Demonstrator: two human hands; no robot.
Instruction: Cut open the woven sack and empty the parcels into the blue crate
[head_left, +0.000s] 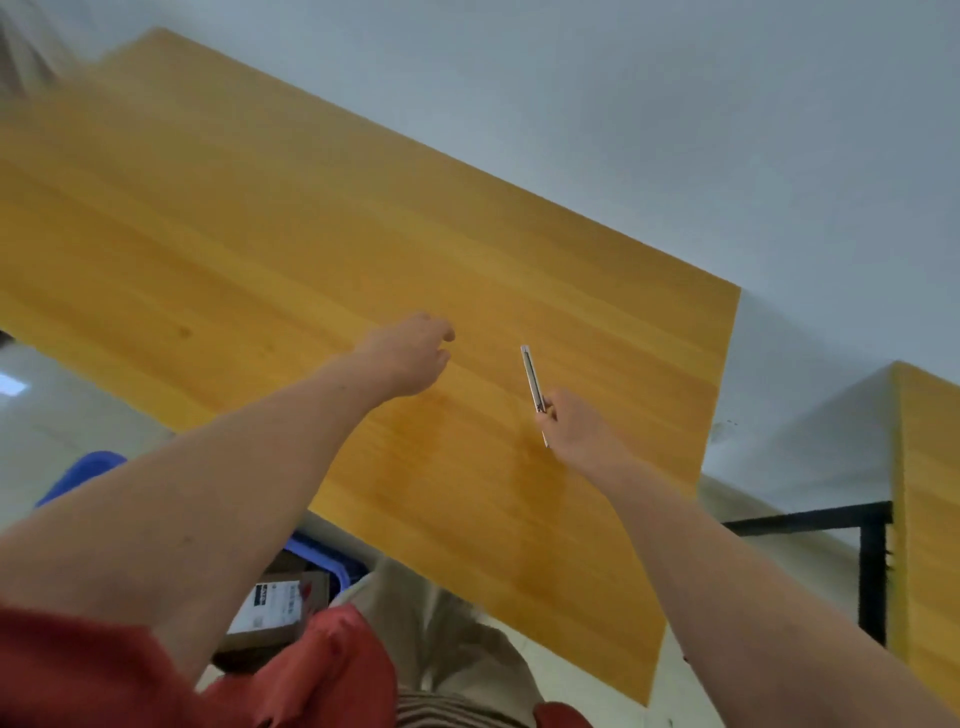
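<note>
My right hand (576, 426) is closed around a slim silver utility knife (532, 376) that points up and away over the yellow wooden table (260, 234). My left hand (410, 356) hovers over the table to the left of the knife, fingers loosely curled, holding nothing. The blue crate (83, 473) sits on the floor at the lower left, mostly hidden behind my left arm; a cardboard parcel (275, 605) with a white label lies inside it. A blurred beige shape at the top left corner (23, 57) may be the woven sack; I cannot tell.
A second yellow table (930, 519) with a black metal frame (872, 566) stands at the right. Pale floor lies between the tables. My red sleeves and beige trousers fill the bottom edge.
</note>
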